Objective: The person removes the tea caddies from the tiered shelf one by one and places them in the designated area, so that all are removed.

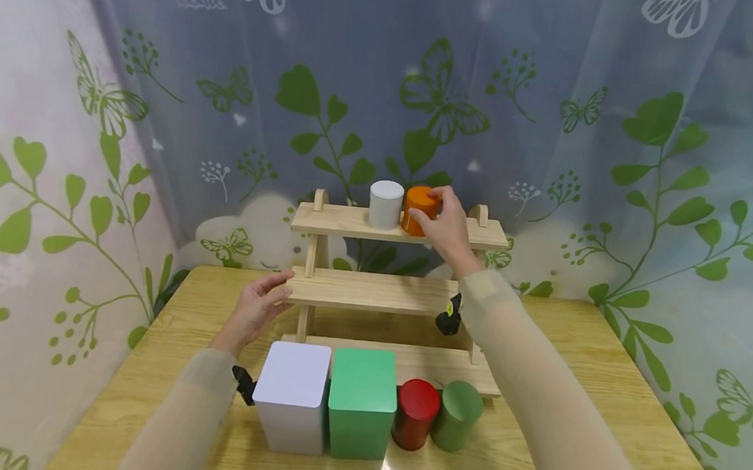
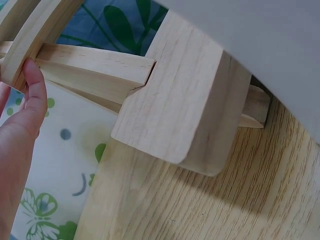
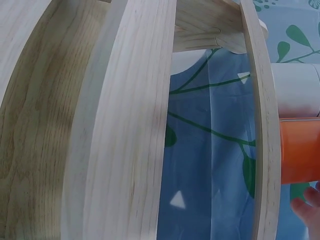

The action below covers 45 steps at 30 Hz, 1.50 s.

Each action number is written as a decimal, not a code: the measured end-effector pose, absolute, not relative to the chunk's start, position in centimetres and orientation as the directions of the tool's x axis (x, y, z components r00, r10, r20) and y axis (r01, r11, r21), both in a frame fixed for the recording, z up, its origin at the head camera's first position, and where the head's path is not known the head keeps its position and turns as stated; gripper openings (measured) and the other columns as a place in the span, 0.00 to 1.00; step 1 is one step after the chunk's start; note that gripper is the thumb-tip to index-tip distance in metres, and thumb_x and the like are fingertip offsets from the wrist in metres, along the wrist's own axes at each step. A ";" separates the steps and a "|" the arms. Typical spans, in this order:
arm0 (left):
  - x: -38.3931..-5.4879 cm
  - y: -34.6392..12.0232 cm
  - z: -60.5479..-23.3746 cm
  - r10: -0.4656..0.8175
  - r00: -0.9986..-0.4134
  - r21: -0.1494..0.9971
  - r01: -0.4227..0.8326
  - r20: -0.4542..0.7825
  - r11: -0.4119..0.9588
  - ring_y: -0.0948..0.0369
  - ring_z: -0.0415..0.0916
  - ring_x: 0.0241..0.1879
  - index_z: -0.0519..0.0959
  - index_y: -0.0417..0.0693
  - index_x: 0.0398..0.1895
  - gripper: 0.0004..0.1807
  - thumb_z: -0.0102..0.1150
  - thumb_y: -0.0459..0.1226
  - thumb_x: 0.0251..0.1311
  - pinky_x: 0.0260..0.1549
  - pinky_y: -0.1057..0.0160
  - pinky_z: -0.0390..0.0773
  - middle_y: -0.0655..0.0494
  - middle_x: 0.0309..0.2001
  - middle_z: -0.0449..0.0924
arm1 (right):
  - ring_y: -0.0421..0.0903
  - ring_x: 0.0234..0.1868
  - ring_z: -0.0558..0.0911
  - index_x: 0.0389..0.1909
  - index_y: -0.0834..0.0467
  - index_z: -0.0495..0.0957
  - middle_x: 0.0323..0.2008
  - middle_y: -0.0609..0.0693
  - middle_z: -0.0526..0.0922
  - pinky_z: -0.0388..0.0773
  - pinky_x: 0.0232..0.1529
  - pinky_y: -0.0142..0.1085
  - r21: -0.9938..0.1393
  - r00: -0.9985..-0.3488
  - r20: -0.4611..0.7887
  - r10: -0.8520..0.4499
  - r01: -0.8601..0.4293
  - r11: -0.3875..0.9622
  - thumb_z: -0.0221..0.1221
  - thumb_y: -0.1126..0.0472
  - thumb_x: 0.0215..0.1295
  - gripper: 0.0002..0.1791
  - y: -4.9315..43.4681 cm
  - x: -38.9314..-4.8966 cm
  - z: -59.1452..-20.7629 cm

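Note:
A three-tier wooden display rack (image 1: 380, 292) stands on the table. On its top board a white round canister (image 1: 386, 206) and an orange canister (image 1: 420, 210) sit side by side. My right hand (image 1: 446, 228) holds the orange canister, thumb at its front and fingers at its right side. In the right wrist view that canister (image 3: 300, 151) rests on the board, with only fingertips (image 3: 306, 210) in frame. With my left hand (image 1: 259, 307) I grip the left end of the middle board. The left wrist view shows its fingers (image 2: 34, 85) at the wood's edge.
In front of the rack stand a white square tin (image 1: 293, 394), a green square tin (image 1: 362, 405), a red round canister (image 1: 415, 414) and a green round canister (image 1: 458, 417). A patterned curtain (image 1: 372, 71) hangs behind the wooden table (image 1: 554, 386).

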<state>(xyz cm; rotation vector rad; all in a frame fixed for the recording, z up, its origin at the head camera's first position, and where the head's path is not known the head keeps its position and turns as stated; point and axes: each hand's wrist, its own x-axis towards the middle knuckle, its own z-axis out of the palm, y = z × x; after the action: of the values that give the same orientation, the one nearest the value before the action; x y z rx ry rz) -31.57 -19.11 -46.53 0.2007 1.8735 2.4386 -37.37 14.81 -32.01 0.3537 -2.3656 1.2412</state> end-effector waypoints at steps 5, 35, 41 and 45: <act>-31.7 -19.1 -46.4 0.136 -0.988 0.966 0.031 0.067 -0.255 0.59 0.72 0.48 0.64 0.32 0.62 0.27 0.57 0.33 0.61 0.44 0.64 0.76 0.49 0.58 0.64 | 0.52 0.49 0.73 0.52 0.61 0.66 0.51 0.58 0.72 0.73 0.49 0.43 -0.711 -0.862 0.506 -0.020 -0.430 0.557 0.64 0.56 0.58 0.25 15.0 -37.3 -32.0; -31.8 -19.0 -46.7 0.133 -0.990 0.951 0.007 0.050 -0.308 0.59 0.72 0.47 0.62 0.30 0.63 0.27 0.55 0.30 0.62 0.43 0.64 0.77 0.45 0.59 0.61 | 0.52 0.46 0.73 0.47 0.62 0.71 0.48 0.58 0.72 0.77 0.43 0.45 -0.647 -0.768 0.636 -0.071 -0.581 0.495 0.66 0.59 0.55 0.21 15.6 -35.3 -32.9; -31.6 -19.1 -46.6 0.129 -0.991 0.957 -0.006 0.033 -0.292 0.59 0.72 0.47 0.62 0.32 0.63 0.28 0.56 0.31 0.61 0.45 0.62 0.76 0.47 0.58 0.64 | 0.53 0.46 0.74 0.46 0.64 0.72 0.48 0.58 0.73 0.78 0.41 0.47 -0.644 -0.744 0.665 -0.071 -0.619 0.449 0.67 0.62 0.54 0.21 16.0 -34.6 -33.4; -31.6 -19.1 -46.6 0.127 -0.991 0.958 -0.009 0.029 -0.287 0.59 0.72 0.48 0.63 0.32 0.63 0.28 0.57 0.32 0.61 0.46 0.62 0.75 0.47 0.58 0.63 | 0.54 0.45 0.75 0.45 0.64 0.72 0.48 0.58 0.73 0.78 0.40 0.47 -0.618 -0.716 0.693 -0.083 -0.650 0.442 0.67 0.63 0.53 0.20 16.3 -34.2 -33.5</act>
<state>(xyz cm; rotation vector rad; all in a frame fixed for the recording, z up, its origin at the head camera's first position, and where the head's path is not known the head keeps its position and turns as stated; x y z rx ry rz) -31.65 -19.07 -46.60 0.1519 1.8223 2.4491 -34.17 16.25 -33.54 0.6120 -2.1127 1.2627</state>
